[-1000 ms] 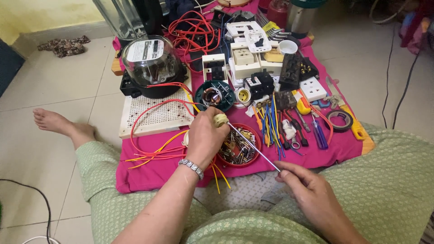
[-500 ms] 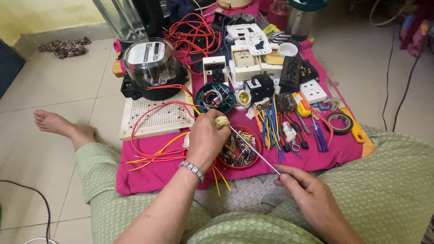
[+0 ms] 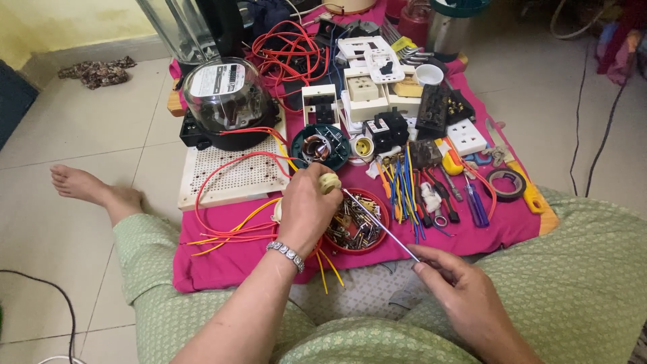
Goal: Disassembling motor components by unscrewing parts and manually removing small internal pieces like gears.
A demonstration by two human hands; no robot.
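My left hand (image 3: 306,209) grips a small cream round fitting (image 3: 329,182) above the pink cloth (image 3: 229,259), a silver bracelet on its wrist. My right hand (image 3: 465,296) holds the handle end of a long thin screwdriver (image 3: 377,219), whose shaft runs up and left so that its tip meets the fitting. Right below the shaft sits a red dish of screws and small metal parts (image 3: 357,226). Red and yellow wires (image 3: 222,232) trail out to the left of my left hand.
On the cloth lie a glass-domed meter (image 3: 226,98), a white perforated board (image 3: 229,175), a round green coil part (image 3: 320,145), white sockets and switches (image 3: 367,84), screwdrivers and pliers (image 3: 431,189) and a roll of black tape (image 3: 505,183). A bare foot (image 3: 87,189) rests on tiles at left.
The screwdriver tip stays against the fitting; both hands have shifted only slightly, the right hand turning a little on the handle.
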